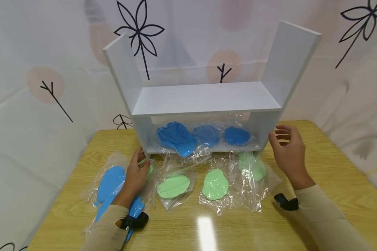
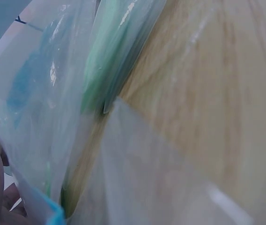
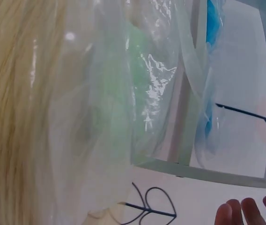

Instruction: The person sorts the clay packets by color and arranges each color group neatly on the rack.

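A white two-tier shelf (image 1: 207,98) stands on the table with bags of blue clay-like material on its lower board: a wide crumpled blue piece (image 1: 176,137), a paler blue disc (image 1: 206,135) and a small blue disc (image 1: 237,135). My left hand (image 1: 135,176) is beside the shelf's lower left corner, over a bag with a green piece (image 1: 149,170) partly hidden by it. Whether its fingers touch the panel is unclear. At the shelf's right side, my right hand (image 1: 288,153) is raised with loosely bent fingers, holding nothing; its fingertips show in the right wrist view.
In front of the shelf lie clear bags with green flattened pieces: one left of centre (image 1: 173,186), one in the middle (image 1: 215,184), one at right (image 1: 252,169). Bagged blue pieces (image 1: 111,183) lie by my left forearm. A patterned cloth (image 1: 188,42) hangs behind.
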Tool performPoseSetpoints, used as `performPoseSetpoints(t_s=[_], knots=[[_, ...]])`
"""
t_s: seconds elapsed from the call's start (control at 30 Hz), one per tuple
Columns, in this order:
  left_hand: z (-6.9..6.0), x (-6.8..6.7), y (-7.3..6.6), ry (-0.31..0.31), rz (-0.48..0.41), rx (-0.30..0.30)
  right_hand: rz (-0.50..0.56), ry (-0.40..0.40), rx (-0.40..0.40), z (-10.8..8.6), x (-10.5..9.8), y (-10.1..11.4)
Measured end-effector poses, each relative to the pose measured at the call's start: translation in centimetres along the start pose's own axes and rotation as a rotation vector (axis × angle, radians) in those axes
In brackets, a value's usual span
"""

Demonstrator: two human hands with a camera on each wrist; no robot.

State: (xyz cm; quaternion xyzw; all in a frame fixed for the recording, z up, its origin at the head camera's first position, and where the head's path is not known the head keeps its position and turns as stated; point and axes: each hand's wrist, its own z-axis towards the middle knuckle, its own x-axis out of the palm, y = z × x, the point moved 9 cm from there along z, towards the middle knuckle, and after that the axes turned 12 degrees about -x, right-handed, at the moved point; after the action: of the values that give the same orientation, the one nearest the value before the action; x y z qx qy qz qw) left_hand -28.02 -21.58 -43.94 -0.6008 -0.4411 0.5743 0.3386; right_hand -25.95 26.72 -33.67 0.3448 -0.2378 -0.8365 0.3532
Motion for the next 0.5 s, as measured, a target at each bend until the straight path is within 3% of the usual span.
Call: performPoseSetpoints(t_s=[0.17, 0.5], knots=[[0.0, 0.1, 0.1, 0.008, -0.002, -0.001, -0.006, 0.125, 0.039, -0.1, 0.9, -1.4], [-0.3, -0.1, -0.3, -0.023, 0.022, 0.023, -0.004, 0.224, 0.09, -0.4, 1.9, -2.7]])
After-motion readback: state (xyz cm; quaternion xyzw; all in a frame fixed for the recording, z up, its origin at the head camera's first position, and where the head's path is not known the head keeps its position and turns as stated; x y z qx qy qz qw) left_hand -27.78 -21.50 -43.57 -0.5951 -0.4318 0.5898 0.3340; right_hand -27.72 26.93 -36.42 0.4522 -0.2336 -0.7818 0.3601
